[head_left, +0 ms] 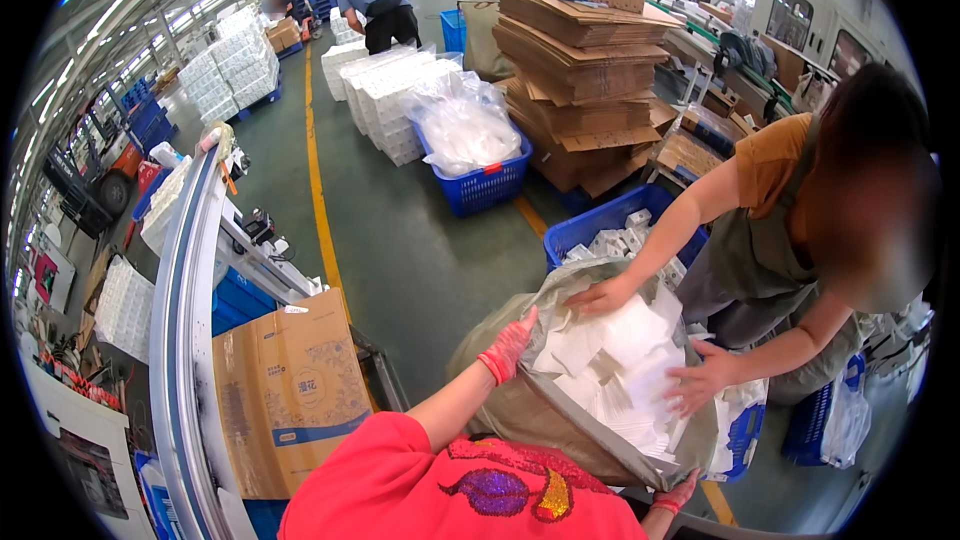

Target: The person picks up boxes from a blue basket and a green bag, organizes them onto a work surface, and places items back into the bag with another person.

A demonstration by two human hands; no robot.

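Observation:
A big grey-green sack gapes in front of me, full of loose white paper sheets that look like tissues. My left hand, in a reddish glove, is closed on the sack's left rim. At the near right rim my right hand, gloved alike, also grips the sack; its fingers are partly hidden. A co-worker in an orange top and grey apron leans over from the right. One of that person's hands lies at the sack's far edge, the other on the papers' right side.
Beyond the sack stands a blue basket of small white packs. Flattened cardboard is stacked high behind it. Another blue basket holds clear plastic. To my left are a cardboard box and a metal rail.

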